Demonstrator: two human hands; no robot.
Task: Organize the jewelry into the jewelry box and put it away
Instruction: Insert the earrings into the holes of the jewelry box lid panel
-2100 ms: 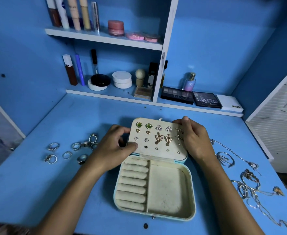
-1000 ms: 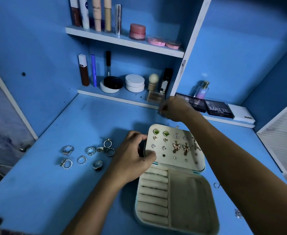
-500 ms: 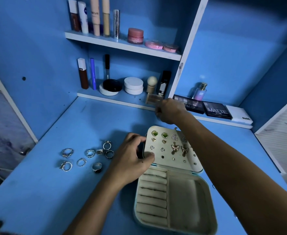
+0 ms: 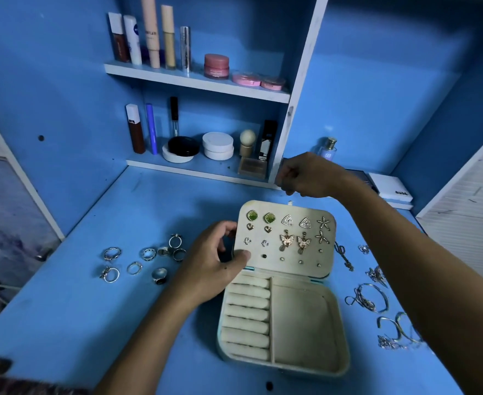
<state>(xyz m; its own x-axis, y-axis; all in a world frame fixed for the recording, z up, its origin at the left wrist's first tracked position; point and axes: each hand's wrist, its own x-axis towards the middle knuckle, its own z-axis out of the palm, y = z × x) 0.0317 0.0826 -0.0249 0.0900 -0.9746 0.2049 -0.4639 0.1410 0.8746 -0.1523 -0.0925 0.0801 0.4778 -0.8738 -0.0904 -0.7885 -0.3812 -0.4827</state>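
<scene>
Bench (image 4: 97,315): blue surface carrying all task items, shelving of cosmetics (image 4: 160,38) at the rear.

Jewelry box (image 4: 305,323): cream, open, centre of the bench; lid (image 4: 286,240) propped upright. Ring rolls (image 4: 247,315) and the open compartment beside them hold nothing.

Left hand (image 4: 208,269): grips the lid's left edge, thumb on its inner face, fingers curled behind.

Right hand (image 4: 305,175): raised above and behind the lid, fingers curled closed; whether it pinches anything cannot be told.

Bracelets and chains (image 4: 371,297): loose on the bench, right of the box.

Rings (image 4: 149,259): eight or so, scattered left of the box, apart from it.

Earrings (image 4: 287,232): pairs pinned across the lid's panel.

Step in hand, by judgement: early sorting, with the box opened and steadied and loose pieces not yet loaded. The next move likely calls for a fine pinch on a single ring, pressed into a roll slot.
</scene>
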